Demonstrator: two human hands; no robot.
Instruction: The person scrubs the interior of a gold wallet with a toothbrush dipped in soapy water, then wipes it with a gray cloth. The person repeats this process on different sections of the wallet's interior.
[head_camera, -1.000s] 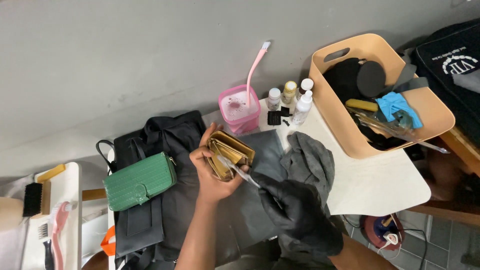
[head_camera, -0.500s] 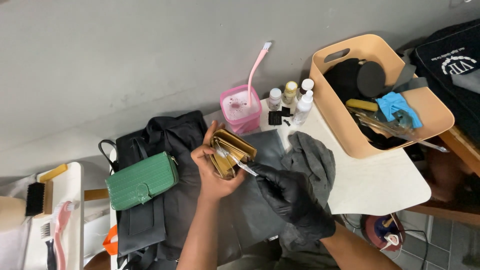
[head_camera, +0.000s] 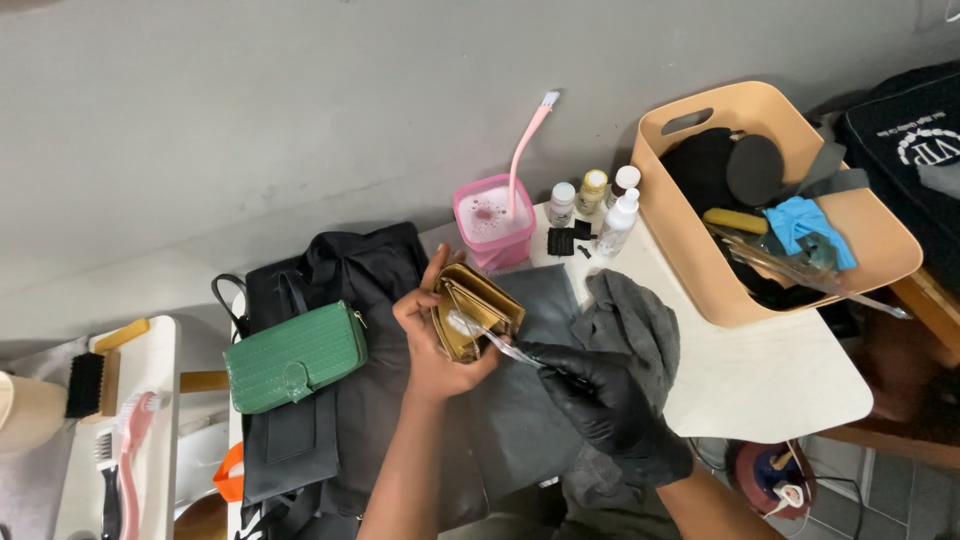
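Left hand (head_camera: 432, 345) gripping open tan wallet (head_camera: 472, 312); gloved right hand (head_camera: 600, 400) pressing clear brush (head_camera: 490, 338) inside it, above desk (head_camera: 770, 370).

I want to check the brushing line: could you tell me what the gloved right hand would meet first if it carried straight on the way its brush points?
Most likely the open tan wallet in the bare left hand: the right hand aims its clear brush up-left, and the tip already seems to be on the wallet.

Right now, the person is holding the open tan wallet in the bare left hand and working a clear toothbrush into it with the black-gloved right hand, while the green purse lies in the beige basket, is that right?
Not quite. The head view shows the green purse lying on the black bag, to the left of the hands, not in the beige basket. The rest holds: the left hand holds the tan wallet, and the gloved right hand works the clear toothbrush.
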